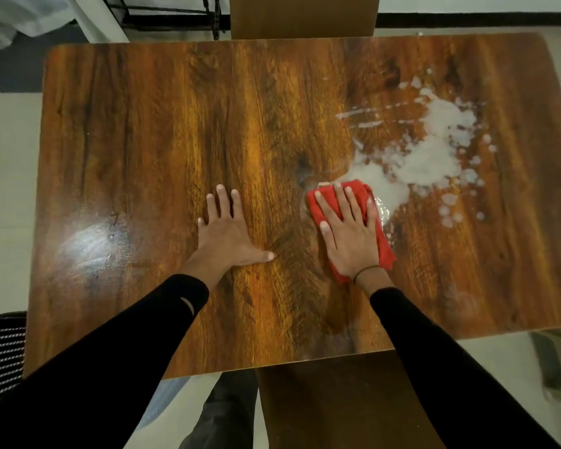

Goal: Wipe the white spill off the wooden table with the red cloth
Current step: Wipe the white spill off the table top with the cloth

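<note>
Glossy brown wood-grain table (162, 131) fills the view, pale floor around it; no readable writing or labels anywhere. White milky spill (434, 147) spreads over the table's far right part, splattered droplets at its edges, streaks trailing left. Folded red cloth (353, 192) lies at the spill's near-left edge, touching it. Right hand (350, 234) presses flat on the cloth, fingers straight. Left hand (227, 231) rests flat on bare wood, fingers spread, holding nothing. Black sleeves on both arms.

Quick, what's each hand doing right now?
Left hand: open, flat on the wooden table.
Right hand: open, fingers pressing the red cloth.
</note>
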